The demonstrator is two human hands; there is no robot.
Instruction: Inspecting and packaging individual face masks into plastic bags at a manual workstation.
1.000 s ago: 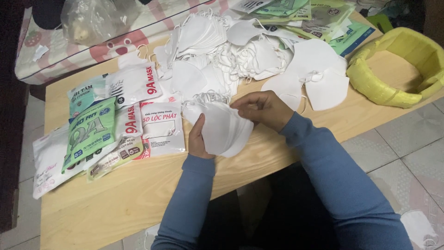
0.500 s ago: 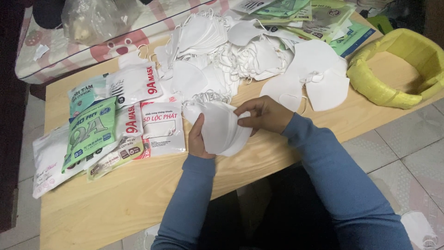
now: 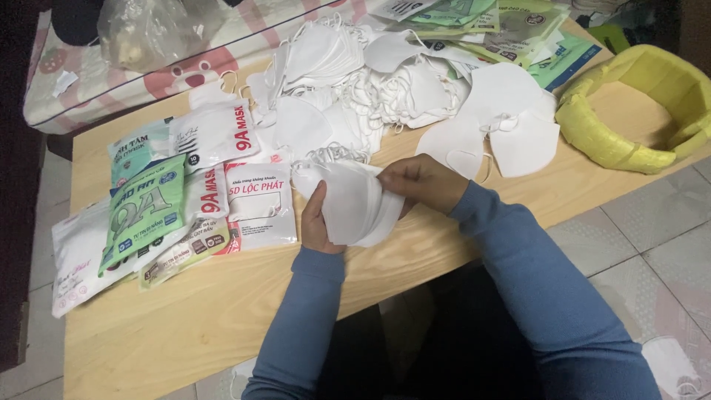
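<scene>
Starting at the left, I am seeing flat mask packets [image 3: 159, 215] lying fanned out on the wooden tabletop [image 3: 185, 326], green and white ones overlapping, with one white packet with a red edge [image 3: 259, 211] just beside my left hand. My left hand [image 3: 317, 222] is cupping a stack of folded white masks [image 3: 359, 204] from below and behind, its fingers wrapped around the stack's left side, holding it just above the tabletop's near middle. My right hand [image 3: 422, 181] is meeting the stack from the right, its fingers [image 3: 392, 178] pinched on the top edge of the outermost mask. Behind my hands, a loose heap of white masks [image 3: 348, 89] is spreading across the far part of the tabletop, and a few separate masks [image 3: 496, 126] are lying flat to the right of it. Farther right, a yellow ring-shaped tray [image 3: 607, 137] is sitting at the tabletop's right end, well apart from the stack. More green packets [image 3: 503, 30] are lying at the far right corner.
</scene>
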